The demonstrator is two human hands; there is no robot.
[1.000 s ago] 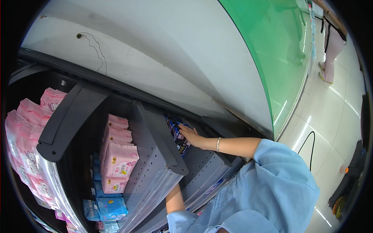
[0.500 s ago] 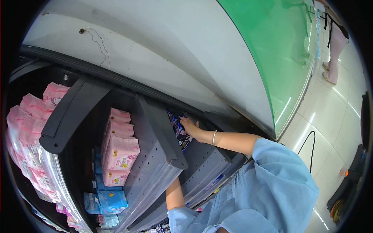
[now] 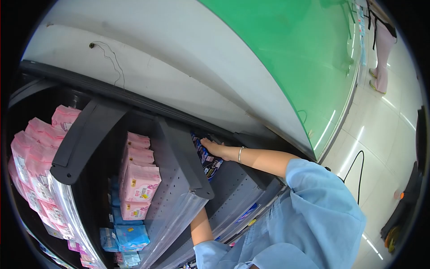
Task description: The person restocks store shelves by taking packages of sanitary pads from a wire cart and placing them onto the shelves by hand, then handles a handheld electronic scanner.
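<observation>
My right hand [image 3: 215,149], with a silver bangle at the wrist, reaches in under a grey shelf. Its fingers lie stretched along the top of a row of dark blue and black packages [image 3: 209,166], on the shelf level below. The print on these packs is too small to read. Of my left arm only the forearm [image 3: 201,229] shows; the grey shelf [image 3: 177,157] covers the hand. Pink soft packs [image 3: 142,181] stand in a row on the shelf above, and blue packs [image 3: 131,237] lie beside them nearer the front.
A dark shelf bracket [image 3: 85,134] and more pink packs [image 3: 36,161] fill the left. Clear plastic price strips [image 3: 172,228] edge the shelves. Behind rises a white wall panel [image 3: 156,67] with a green panel [image 3: 286,49]. Another person's legs [image 3: 383,54] stand on the tiled floor at far right.
My right hand has shifted slightly left and back along the dark packages, its fingers less spread. The whole view has tilted a little. My left hand stays hidden.
</observation>
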